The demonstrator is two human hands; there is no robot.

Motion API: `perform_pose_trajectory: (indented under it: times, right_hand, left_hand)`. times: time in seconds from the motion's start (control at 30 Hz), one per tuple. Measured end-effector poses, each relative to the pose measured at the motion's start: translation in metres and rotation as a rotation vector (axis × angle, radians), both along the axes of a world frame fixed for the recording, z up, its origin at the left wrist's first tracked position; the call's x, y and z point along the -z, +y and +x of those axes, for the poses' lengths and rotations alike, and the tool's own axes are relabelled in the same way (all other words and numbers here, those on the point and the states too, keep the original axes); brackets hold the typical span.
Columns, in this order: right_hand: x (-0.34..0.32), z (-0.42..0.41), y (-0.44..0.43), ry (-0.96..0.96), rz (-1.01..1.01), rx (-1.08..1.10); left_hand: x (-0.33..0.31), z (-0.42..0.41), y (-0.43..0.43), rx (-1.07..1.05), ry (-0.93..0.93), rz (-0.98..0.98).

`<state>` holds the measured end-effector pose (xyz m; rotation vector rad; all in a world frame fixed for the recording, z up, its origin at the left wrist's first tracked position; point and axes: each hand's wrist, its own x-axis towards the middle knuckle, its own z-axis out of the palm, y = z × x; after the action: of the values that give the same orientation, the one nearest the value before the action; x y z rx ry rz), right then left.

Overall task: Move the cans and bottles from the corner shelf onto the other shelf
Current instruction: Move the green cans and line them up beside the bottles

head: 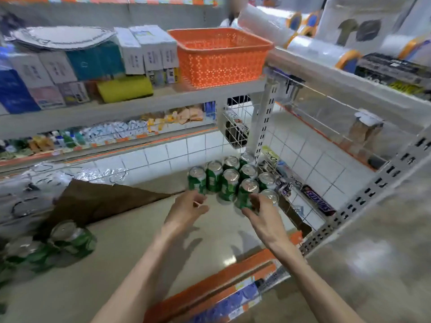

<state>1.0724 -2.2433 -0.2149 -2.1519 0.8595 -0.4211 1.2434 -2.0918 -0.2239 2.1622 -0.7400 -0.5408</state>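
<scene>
Several green cans [229,180] with silver tops stand packed in the far right corner of the beige shelf [140,248]. My right hand [261,213] has its fingers wrapped around the front green can [245,194] of that cluster. Just left of it, my left hand [186,208] hovers with fingers apart, holding nothing, close below the leftmost can [197,180]. Two more green cans [72,238] sit at the shelf's near left edge, blurred.
A brown cardboard sheet [98,201] lies on the shelf at the left. Chocolate bars [318,202] line the right rail. An orange basket [219,54] and boxes sit on the shelf above. A white perforated upright [263,127] stands behind the cans.
</scene>
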Motion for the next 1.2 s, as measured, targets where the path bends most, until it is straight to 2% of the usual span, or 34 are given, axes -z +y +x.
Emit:
perform_pose_trajectory:
  times: [0.13,0.3,0.53,0.67,0.9,1.2]
  right_hand:
    - [0.005,-0.037,-0.054,-0.075,-0.091,0.041]
    - [0.02,-0.044,-0.087,0.032,-0.072,0.027]
    - [0.037,-0.027,-0.093,0.127,-0.016,-0.045]
    - [0.041,-0.021,-0.092,0.12,0.001,-0.05]
    - [0.043,-0.016,-0.093,0.071,0.055,-0.045]
    - [0.042,-0.023,-0.101,-0.001,0.068,-0.093]
  left_hand:
    - [0.004,-0.034,-0.053,0.001,0.025,-0.018]
    - [0.0,-0.055,-0.097,0.028,0.007,-0.012]
    - [0.003,-0.059,-0.135,0.107,-0.082,0.089]
    - [0.012,-0.054,-0.146,0.08,-0.079,0.139]
    - [0.03,-0.058,-0.146,-0.053,-0.04,-0.062]
    - [0.03,-0.06,-0.134,-0.062,-0.008,-0.049]
